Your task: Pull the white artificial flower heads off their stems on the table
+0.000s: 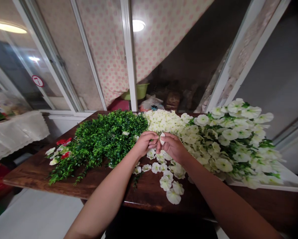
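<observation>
Both hands meet above the middle of a dark wooden table [34, 172]. My left hand [144, 142] is closed in a pinch, fingertips against the right hand. My right hand [172, 145] is closed round a small white artificial flower [161, 137], whose petal shows between the fingers. Below the hands lie several loose white flower heads [170, 182]. A heap of small cream blossoms [163, 121] sits just behind the hands.
A pile of green plastic foliage [101, 139] covers the table's left, with red and white flowers [60, 149] at its edge. Assembled white flower sprays [238, 142] fill the right. Behind are window frames, a dotted curtain and a green basin [140, 90].
</observation>
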### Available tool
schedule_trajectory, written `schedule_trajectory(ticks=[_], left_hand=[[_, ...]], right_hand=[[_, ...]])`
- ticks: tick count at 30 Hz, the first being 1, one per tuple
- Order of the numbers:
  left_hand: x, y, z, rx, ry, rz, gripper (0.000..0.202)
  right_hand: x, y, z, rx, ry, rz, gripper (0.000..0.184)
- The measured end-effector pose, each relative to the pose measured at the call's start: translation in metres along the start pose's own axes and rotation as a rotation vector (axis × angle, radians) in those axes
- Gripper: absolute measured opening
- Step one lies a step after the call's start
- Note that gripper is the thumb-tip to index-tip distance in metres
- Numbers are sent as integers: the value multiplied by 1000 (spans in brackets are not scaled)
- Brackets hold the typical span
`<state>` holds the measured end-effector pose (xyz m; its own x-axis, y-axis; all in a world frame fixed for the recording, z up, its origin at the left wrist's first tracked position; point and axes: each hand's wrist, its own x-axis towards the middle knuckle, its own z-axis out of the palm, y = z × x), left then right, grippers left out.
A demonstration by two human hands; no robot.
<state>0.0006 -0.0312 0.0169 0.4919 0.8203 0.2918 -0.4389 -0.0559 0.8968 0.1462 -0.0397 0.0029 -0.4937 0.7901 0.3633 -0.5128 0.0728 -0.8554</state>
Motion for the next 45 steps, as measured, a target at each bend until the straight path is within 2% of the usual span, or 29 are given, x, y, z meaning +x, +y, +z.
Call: schedule_trajectory(ticks=[14,27,34,42,45], left_hand=[[0,-2,1,-74,0,21,24],[-2,2,3,29,19,0,25],[-3,2,3,8,18,18,25],[-3,1,2,30,47,-9,28],[-3,2,1,50,61,-22,28]], right_hand=[[-2,-2,5,-12,26,-27,15],[-2,-1,1,-98,23,-12,14],[-3,-4,2,-93,-18,-12,15],[-4,-4,4,-119,2,14,14],[-4,-4,9,-91,46,10,14]])
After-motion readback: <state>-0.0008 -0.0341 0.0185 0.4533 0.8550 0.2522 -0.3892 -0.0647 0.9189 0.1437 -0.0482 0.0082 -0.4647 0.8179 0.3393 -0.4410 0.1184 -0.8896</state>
